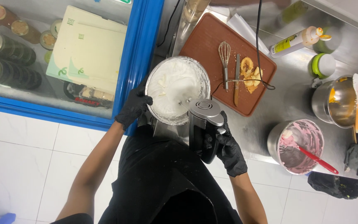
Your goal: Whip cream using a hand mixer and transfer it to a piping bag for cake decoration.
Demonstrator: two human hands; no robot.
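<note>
Black-gloved left hand [134, 105] grips the round glass bowl of white cream [177, 89] at nine o'clock, steadying it; right hand [228, 150] clasps the silver-black electric hand mixer [205, 124], beaters dipped in.

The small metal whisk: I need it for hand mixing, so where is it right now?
In the head view the small metal whisk lies on the brown tray, right of the cream-filled bowl, beside a knife.
</note>
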